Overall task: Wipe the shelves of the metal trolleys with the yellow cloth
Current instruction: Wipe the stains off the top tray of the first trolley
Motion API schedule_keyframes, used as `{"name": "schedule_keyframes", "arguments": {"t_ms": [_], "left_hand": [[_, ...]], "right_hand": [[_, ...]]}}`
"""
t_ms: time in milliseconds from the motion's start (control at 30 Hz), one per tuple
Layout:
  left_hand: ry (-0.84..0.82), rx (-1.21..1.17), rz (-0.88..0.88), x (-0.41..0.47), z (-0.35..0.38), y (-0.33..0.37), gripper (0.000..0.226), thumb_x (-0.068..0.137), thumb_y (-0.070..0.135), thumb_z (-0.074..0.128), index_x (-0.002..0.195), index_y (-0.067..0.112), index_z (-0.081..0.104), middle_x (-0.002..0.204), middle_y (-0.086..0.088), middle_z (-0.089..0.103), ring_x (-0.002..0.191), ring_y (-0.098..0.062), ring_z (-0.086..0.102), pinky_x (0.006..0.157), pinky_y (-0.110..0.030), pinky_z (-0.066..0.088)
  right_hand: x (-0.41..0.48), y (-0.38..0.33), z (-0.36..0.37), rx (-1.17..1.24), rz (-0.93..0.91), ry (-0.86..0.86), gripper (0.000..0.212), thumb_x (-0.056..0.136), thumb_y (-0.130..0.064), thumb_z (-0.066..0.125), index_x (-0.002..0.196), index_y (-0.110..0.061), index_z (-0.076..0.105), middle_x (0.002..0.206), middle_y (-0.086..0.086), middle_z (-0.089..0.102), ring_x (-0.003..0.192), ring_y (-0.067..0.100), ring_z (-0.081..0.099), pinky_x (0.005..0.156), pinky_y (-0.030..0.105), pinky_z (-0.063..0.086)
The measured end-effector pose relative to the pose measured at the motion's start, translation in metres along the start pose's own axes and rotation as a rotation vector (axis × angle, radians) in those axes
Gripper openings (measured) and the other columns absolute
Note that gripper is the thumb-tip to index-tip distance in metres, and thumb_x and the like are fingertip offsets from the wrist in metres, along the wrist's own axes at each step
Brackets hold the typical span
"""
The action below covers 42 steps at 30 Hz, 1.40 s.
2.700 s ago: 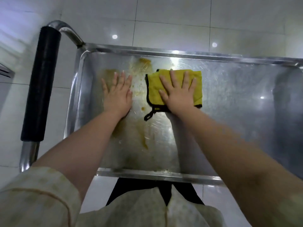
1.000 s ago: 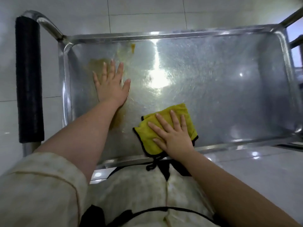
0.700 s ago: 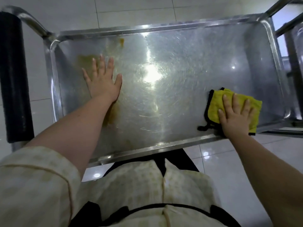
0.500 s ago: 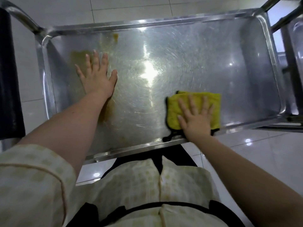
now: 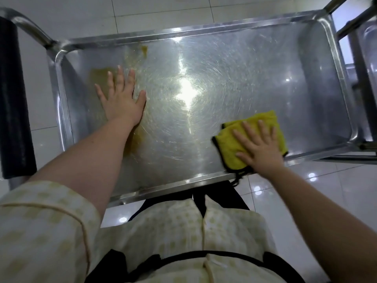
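The metal trolley's top shelf point(image 5: 234, 64) fills the view, shiny and scratched. A folded yellow cloth point(image 5: 230, 148) with black edging lies on the shelf near its front right edge. My right hand point(image 5: 258, 149) presses flat on the cloth with straight, spread fingers. My left hand point(image 5: 120, 99) rests flat on the bare metal at the left, fingers spread. Brownish-yellow smears point(image 5: 98, 75) stay on the shelf beyond my left fingers, near the back rim point(image 5: 143, 51), and beside my left forearm point(image 5: 135, 142).
A black padded push handle point(image 5: 14, 103) stands at the trolley's left end. Metal bars of another trolley point(image 5: 363, 82) sit close against the right end. White glossy floor tiles point(image 5: 334, 193) surround the trolley. My body stands against the front rim.
My right hand has swept the cloth along the front of the shelf, left and back, and now lies right of centre. My left hand has stayed pressed at the left.
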<state>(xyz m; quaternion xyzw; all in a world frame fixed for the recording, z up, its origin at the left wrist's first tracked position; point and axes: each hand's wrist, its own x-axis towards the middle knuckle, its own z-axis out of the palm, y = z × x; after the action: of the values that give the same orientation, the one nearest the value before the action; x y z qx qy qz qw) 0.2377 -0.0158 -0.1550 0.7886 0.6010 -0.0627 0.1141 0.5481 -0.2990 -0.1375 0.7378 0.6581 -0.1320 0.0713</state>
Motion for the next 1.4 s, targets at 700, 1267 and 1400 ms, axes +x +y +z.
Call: {"name": "schedule_keyframes", "arguments": {"t_ms": [700,1267,1400], "left_hand": [[0.009,-0.014,-0.019,0.005,0.004,-0.001,0.064,0.096,0.06,0.015,0.154,0.039,0.0,0.164,0.007,-0.007,0.15,-0.021,-0.008,0.115,-0.054,-0.012],[0.03,-0.012,-0.059,0.003,0.005,0.003,0.057,0.099,0.045,0.014,0.155,0.038,0.004,0.164,0.006,-0.001,0.15,-0.021,-0.004,0.117,-0.057,-0.006],[0.037,-0.037,-0.06,0.004,0.004,0.003,0.056,0.1,0.049,0.012,0.155,0.039,0.003,0.164,0.007,-0.002,0.15,-0.019,-0.006,0.118,-0.055,-0.006]], "right_hand": [[0.114,-0.078,-0.017,0.023,0.096,0.033,0.058,0.094,-0.068,0.015,0.149,-0.053,0.006,0.163,-0.013,0.003,0.148,0.037,-0.008,0.114,0.061,-0.013],[0.203,-0.158,-0.042,-0.026,-0.126,-0.043,0.059,0.092,-0.067,0.001,0.149,-0.051,-0.001,0.162,-0.014,-0.002,0.147,0.041,-0.009,0.111,0.065,-0.014],[0.221,-0.075,-0.052,0.05,0.015,0.027,0.059,0.094,-0.067,0.016,0.15,-0.05,0.009,0.163,-0.012,0.009,0.149,0.037,-0.002,0.115,0.061,-0.006]]}}
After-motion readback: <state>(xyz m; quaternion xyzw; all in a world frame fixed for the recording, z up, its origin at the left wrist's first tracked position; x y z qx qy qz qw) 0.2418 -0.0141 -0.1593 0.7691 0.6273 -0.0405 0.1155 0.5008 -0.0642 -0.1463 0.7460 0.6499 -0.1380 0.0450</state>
